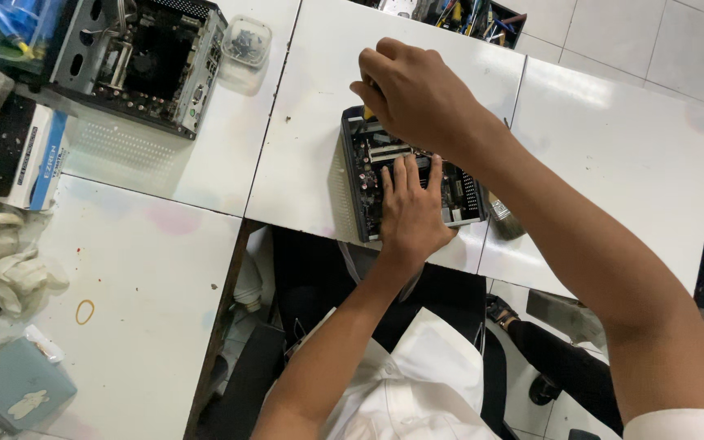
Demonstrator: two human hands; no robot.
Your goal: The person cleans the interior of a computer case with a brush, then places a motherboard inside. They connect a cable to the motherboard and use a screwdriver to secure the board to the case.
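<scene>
Left hand lies flat, fingers spread, pressing on the small open computer case at the near edge of the middle white table. Right hand is fisted on a yellow-tipped tool over the case's far end. Second open chassis far left, with a clear screw tub beside it.

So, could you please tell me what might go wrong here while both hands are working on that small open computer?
The left hand lies flat on the bare circuit board of the small open computer, so pressing could bend parts. The right hand grips a yellow-handled tool over the board; a slip might scratch it. The case sits near the white table's edge and could slide off.
</scene>
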